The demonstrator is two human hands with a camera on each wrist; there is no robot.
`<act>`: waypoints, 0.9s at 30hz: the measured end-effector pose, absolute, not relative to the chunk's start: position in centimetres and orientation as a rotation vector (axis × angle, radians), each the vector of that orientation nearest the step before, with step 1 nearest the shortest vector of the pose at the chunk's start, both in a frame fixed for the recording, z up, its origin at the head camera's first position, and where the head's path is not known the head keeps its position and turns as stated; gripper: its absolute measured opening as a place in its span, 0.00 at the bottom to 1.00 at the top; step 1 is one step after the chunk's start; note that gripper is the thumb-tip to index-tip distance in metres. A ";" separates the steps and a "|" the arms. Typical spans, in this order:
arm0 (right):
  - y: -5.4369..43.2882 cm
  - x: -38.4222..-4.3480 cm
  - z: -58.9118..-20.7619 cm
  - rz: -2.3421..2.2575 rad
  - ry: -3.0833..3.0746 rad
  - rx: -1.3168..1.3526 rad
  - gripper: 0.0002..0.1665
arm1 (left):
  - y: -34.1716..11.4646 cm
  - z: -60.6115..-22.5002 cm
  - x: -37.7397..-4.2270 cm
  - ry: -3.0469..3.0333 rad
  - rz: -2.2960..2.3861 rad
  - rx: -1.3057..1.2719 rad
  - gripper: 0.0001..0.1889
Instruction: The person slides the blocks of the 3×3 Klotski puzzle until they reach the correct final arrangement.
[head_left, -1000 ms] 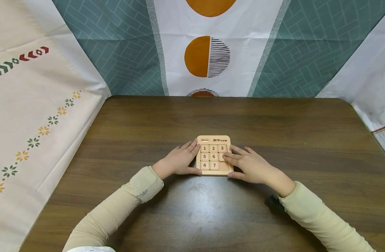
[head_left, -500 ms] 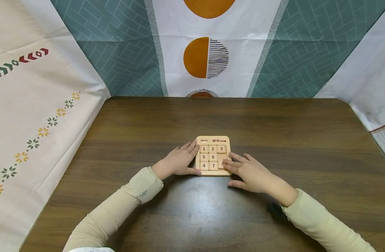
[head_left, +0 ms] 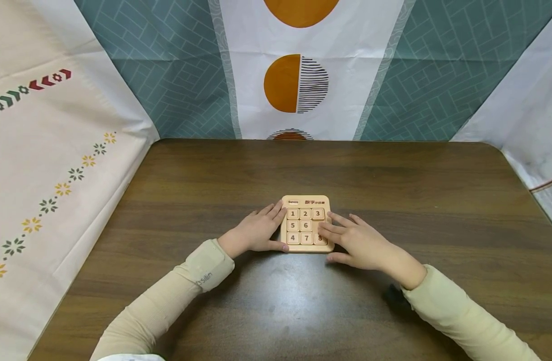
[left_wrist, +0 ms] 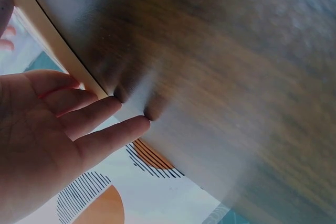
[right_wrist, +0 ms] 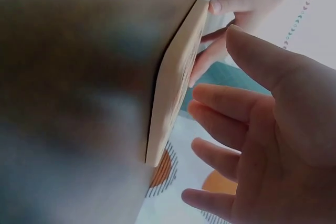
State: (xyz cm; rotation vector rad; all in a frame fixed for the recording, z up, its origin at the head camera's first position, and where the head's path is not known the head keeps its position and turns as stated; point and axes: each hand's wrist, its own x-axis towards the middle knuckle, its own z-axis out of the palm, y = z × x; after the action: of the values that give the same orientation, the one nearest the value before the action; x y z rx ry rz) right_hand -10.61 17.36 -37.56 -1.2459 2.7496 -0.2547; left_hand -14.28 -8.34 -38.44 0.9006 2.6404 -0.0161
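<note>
A pale wooden number slide puzzle (head_left: 306,201) lies flat on the brown table. Its numbered tiles read 1, 2, 3 in the top row, 5 and 6 in the middle, and 4, 7, 8 at the bottom. My left hand (head_left: 259,230) rests against the puzzle's left edge, fingers extended, thumb at the near left corner. From the right, my right hand (head_left: 358,241) reaches over the board with outstretched fingers. Its fingertips lie at the right end of the middle row, just above the 8 tile (head_left: 320,239), partly covering that spot. In the right wrist view the puzzle (right_wrist: 176,77) appears edge-on.
The wooden table (head_left: 240,170) extends around the puzzle on all sides. A patterned teal and white cloth (head_left: 348,90) hangs behind its far edge. An embroidered cream cloth (head_left: 54,150) borders the left side. Something small and dark (head_left: 395,295) sits beneath the right wrist.
The 8 tile has slid from the right of the middle row to the bottom right under my right fingers. My right hand came nearer, then back slightly. The left hand stays still.
</note>
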 end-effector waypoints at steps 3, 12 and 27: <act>17.0 -11.4 -37.5 -0.244 2.746 -1.241 0.36 | -8.3 -38.4 -14.3 2.638 -0.015 0.898 0.51; 15.1 -12.3 -37.6 -0.213 2.678 -1.262 0.38 | -8.4 -38.6 -14.4 2.638 -0.019 0.898 0.51; 16.7 -12.2 -37.5 -0.196 2.688 -1.244 0.38 | -8.4 -38.6 -14.3 2.646 -0.019 0.909 0.51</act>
State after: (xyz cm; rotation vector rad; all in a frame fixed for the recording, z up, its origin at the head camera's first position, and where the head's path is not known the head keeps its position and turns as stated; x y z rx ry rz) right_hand -12.22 16.70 -37.53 -1.2436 2.6876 -0.1963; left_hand -14.29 -8.43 -38.59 0.9086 2.6460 -0.0188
